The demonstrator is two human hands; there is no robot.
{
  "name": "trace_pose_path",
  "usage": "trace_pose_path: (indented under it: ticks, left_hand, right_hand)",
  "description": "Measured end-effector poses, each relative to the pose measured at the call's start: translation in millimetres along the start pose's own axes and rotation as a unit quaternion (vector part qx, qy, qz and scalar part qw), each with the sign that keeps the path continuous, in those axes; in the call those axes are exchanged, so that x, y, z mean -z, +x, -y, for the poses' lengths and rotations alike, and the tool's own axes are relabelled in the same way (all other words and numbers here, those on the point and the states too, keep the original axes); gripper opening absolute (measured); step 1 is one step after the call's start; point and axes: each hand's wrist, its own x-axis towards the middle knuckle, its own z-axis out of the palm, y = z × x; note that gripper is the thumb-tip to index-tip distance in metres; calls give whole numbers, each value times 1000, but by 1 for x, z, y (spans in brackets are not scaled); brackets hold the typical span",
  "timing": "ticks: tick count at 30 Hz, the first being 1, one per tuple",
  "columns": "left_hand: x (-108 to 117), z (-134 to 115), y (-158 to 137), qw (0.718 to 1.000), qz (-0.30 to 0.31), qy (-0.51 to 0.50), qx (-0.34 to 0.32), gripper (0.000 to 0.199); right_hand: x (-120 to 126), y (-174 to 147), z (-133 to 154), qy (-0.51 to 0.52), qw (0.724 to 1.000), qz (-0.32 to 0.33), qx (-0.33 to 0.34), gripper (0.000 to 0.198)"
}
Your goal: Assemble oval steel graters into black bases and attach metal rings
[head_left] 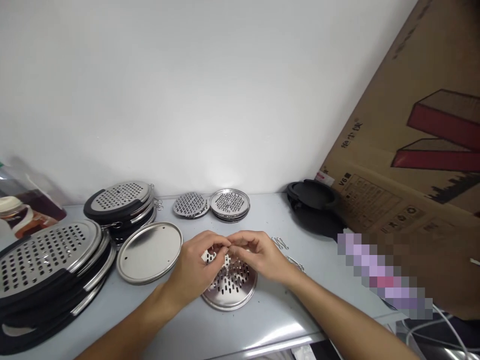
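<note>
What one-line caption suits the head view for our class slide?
Left hand and right hand close together over a perforated metal disc.

The grater disc (229, 298) is glossy metal (almost mirror-bright), the tabletop (187, 320) smooth, the box (371, 165) matt cardboard.

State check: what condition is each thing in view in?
Left grip: pinched shut; anything held unclear
Right grip: pinched shut; anything held unclear
Middle holed disc: flat
Plain plate: flat
Near left graters: stacked
Far left graters: stacked
Rear-left discs: overlapping
Rear-right discs: stacked
Black parts: piled
Wire pieces: loose
Bottle: capped
Cardboard box: opening unseen
</note>
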Motion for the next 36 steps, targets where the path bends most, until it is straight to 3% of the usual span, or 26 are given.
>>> trace_pose_path:
  ticks: [2,5,8,11,14,21,28,36]
  left_hand:
    - [-1,0,1,999,1,-17,36,11]
    - [-3,1,0,994,23,-44,95,8]
    - [-5,6,0,994,61,-17,93,10]
    - [-4,12,1,993,84,69,40,13]
    - [-2,19,1,985,111,129,17,19]
    - [-4,26,-4,969,186,159,9,32]
    - [-4,31,-5,963,205,175,9,31]
    - [-3,33,-5,962,211,171,7,32]
  right_hand:
    - [7,2,-1,19,999,-2,-46,20]
    - [26,3,1,14,993,52,-107,21]
    - [52,3,3,-122,981,79,-131,15]
    - [76,4,0,-356,925,36,-130,16]
    - [88,5,-8,-453,878,46,-147,16]
    - [83,5,-16,-482,856,81,-172,16]
    - [80,6,-14,-508,834,105,-188,14]
    - [67,6,-14,-503,834,110,-199,14]
